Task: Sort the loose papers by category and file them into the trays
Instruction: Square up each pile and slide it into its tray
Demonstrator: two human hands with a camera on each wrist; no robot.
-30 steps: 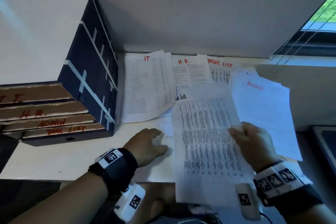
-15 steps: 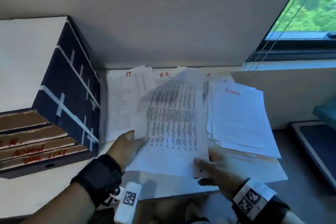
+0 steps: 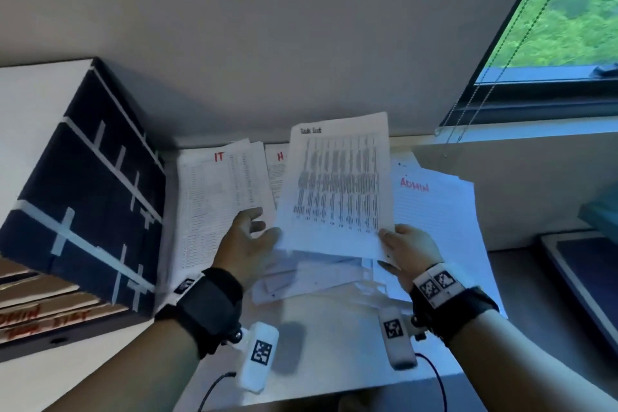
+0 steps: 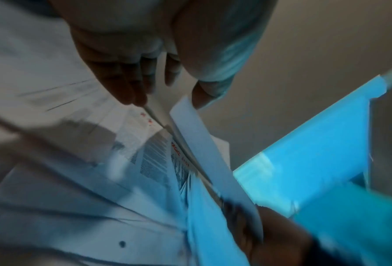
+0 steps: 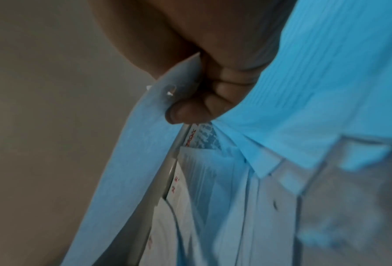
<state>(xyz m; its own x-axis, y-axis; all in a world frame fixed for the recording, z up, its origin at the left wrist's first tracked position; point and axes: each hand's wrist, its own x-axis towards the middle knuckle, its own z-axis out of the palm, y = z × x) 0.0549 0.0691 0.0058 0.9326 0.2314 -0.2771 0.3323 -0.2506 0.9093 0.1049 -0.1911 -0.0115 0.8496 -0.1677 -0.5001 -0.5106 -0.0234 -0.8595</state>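
A printed "Task list" sheet (image 3: 337, 191) is held tilted up above the desk. My right hand (image 3: 406, 246) pinches its lower right corner; the right wrist view shows curled fingers (image 5: 213, 93) behind the sheet (image 5: 145, 144). My left hand (image 3: 245, 237) is at the lower left corner with its fingers straight. In the left wrist view the sheet's edge (image 4: 204, 144) runs between thumb and fingers (image 4: 131, 81) with a gap. The IT pile (image 3: 214, 204), H.R. pile (image 3: 276, 174) and ADMIN pile (image 3: 434, 217) lie on the desk. The dark tray box (image 3: 83, 197) stands at left.
Loose sheets (image 3: 317, 274) lie under the raised one. The trays' labelled cardboard fronts (image 3: 43, 318) face me at lower left. A wall runs behind the piles, a window (image 3: 568, 10) is at upper right, and a dark flat object (image 3: 585, 278) sits at right.
The task list sheet has risen and tilted upright toward the wall. My right hand shifted to its lower right corner, and my left hand came up beside its lower left corner.
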